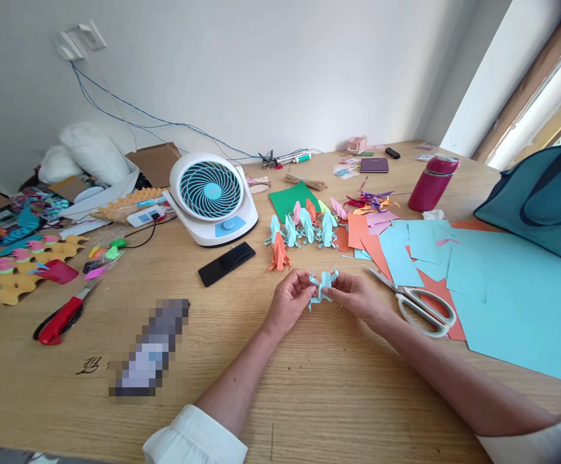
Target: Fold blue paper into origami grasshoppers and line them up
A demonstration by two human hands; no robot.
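Between my two hands is a folded light-blue paper figure [325, 281] with thin, leg-like points. My left hand [287, 299] pinches its left side between thumb and fingers. On the other side, my right hand [356, 296] grips it with the thumb on top. Just beyond stand several similar paper figures, among them an orange one [279, 250] and a row of light-blue ones [306, 225]. A pair of scissors with pale handles [427, 312] lies right of my right hand, partly on the paper sheets.
Blue paper sheets [522, 296] and orange pieces cover the right side, near a magenta bottle [432, 183] and a teal bag [541, 193]. A white fan [212, 196], a black phone [227, 263], red-handled scissors [62, 319] and a pixelated object [152, 351] are to the left.
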